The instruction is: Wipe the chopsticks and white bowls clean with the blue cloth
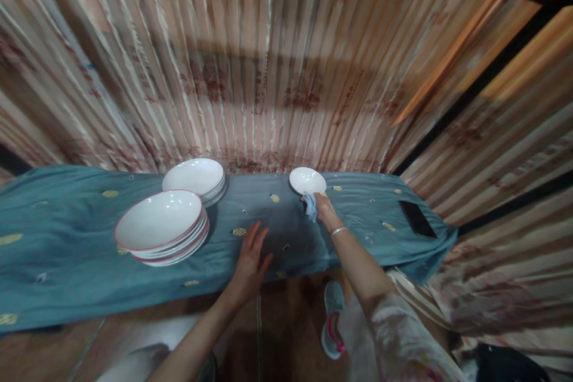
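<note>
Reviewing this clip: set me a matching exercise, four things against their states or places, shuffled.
1. Blue cloth
2. Black phone
3. Left hand
4. Red-rimmed bowls

A. Fingers apart, holding nothing
B. Stacked, left of the left hand
C. In the right hand, at the lone bowl
D. Flat near the tablecloth's right end

Pairs: 1-C, 2-D, 3-A, 4-B

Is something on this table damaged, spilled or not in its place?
No spill or breakage is visible. Only the dark, flat, phone-like object seems out of place: it lies at the right end of the tablecloth, and is not tableware like the white bowl at the right hand.
</note>
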### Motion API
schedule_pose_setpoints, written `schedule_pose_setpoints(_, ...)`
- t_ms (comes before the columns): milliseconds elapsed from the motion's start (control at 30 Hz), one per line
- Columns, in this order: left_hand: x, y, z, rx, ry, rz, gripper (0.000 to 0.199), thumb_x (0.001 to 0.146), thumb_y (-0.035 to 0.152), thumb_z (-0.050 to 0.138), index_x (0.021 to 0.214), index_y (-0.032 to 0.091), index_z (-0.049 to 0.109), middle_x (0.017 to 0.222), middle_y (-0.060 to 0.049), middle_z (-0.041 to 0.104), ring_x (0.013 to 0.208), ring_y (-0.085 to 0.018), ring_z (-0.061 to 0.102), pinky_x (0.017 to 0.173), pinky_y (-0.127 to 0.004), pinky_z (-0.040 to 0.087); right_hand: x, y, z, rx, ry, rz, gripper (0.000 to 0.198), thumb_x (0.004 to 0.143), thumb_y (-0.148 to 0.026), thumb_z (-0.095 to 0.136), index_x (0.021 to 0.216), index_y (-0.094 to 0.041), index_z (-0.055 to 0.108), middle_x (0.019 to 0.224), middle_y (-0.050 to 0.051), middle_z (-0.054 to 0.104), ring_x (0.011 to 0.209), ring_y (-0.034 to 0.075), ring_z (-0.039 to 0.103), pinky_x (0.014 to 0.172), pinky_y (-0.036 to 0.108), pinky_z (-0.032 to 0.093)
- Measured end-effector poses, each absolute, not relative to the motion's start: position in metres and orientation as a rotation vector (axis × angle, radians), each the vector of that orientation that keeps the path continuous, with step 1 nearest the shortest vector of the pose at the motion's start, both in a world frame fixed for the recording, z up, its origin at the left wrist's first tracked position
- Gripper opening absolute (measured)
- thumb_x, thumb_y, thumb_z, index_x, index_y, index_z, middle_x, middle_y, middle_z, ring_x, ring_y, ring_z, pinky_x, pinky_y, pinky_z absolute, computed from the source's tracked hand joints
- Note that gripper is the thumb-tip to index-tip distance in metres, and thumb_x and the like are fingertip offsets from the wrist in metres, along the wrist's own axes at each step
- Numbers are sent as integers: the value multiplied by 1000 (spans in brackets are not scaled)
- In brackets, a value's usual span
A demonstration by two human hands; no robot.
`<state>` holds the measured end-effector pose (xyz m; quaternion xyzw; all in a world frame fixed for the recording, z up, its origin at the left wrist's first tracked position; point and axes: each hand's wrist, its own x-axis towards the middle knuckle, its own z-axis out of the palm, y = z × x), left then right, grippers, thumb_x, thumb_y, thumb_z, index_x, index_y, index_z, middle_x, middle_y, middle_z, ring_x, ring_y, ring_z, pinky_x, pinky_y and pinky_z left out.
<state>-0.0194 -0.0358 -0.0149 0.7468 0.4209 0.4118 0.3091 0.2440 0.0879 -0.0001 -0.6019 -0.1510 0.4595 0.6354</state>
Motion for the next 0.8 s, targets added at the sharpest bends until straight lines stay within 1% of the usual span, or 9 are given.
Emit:
schedule_pose_setpoints(133, -21, -36, -18, 1993, 1116, 1091, 48, 87, 26, 51, 135, 22, 48, 154, -15, 35, 145, -27, 28, 117, -52, 23, 251, 90, -1, -1394, -346, 1035, 29, 83, -11, 44, 106, -7, 61, 49, 1, 65, 48, 16, 66, 51, 22, 55)
schedule_pose_setpoints(300, -27, -36, -16, 1967, 1115, 1103, 48, 87, 26, 52, 135, 22, 50, 154, -14, 36, 145, -27, 28, 117, -51, 23, 260, 86, 3, -1434, -345, 1051, 24, 85, -15, 49, 106, -11, 61, 52, 1, 67, 46, 16, 65, 44, 22, 52)
schedule_pose_setpoints(400, -32, -38, -4, 1955, 1122, 1126, 49, 86, 25, 53, 135, 23, 50, 154, -14, 36, 145, -27, 28, 118, -51, 22, 256, 72, 4, -1451, -368, 1105, 19, 88, -23, 52, 100, -14, 64, 56, 2, 69, 50, 16, 67, 48, 23, 54)
schedule_pose_setpoints(500, -39, -44, 15, 1999, 1093, 1151, 49, 87, 25, 53, 136, 23, 49, 154, -13, 36, 145, -26, 27, 118, -50, 21, 238, 53, 1, -1467, -415, 1209, 21, 89, -29, 53, 89, -14, 68, 58, 6, 69, 56, 19, 69, 53, 27, 55)
schedule_pose_setpoints(600, -50, -51, 35, 2067, 1122, 1244, 53, 88, 30, 54, 139, 22, 45, 157, -14, 30, 148, -27, 21, 119, -51, 17, 204, 38, 1, -1454, -513, 1293, 21, 84, -29, 59, 76, -14, 70, 61, 9, 71, 59, 20, 68, 56, 28, 54)
schedule_pose_setpoints(667, -62, -51, 46, 2098, 1201, 1362, 57, 87, 33, 57, 141, 21, 42, 158, -16, 28, 149, -29, 16, 119, -53, 13, 176, 34, 7, -1387, -693, 1349, 22, 82, -32, 62, 70, -15, 70, 64, 7, 72, 59, 17, 66, 56, 26, 53)
schedule_pose_setpoints(700, -69, -49, 50, 2106, 1246, 1431, 60, 87, 34, 57, 143, 20, 39, 159, -17, 25, 149, -30, 14, 118, -54, 11, 161, 33, 11, -1368, -746, 1372, 22, 79, -34, 65, 68, -16, 70, 64, 6, 72, 57, 17, 65, 55, 25, 51)
schedule_pose_setpoints(800, -93, -41, 60, 2062, 1434, 1665, 72, 86, 38, 57, 149, 19, 27, 161, -19, 15, 150, -33, 5, 117, -58, 5, 117, 37, 27, -1217, -1143, 1329, 27, 80, -42, 60, 72, -19, 71, 67, 3, 72, 59, 15, 61, 56, 25, 48)
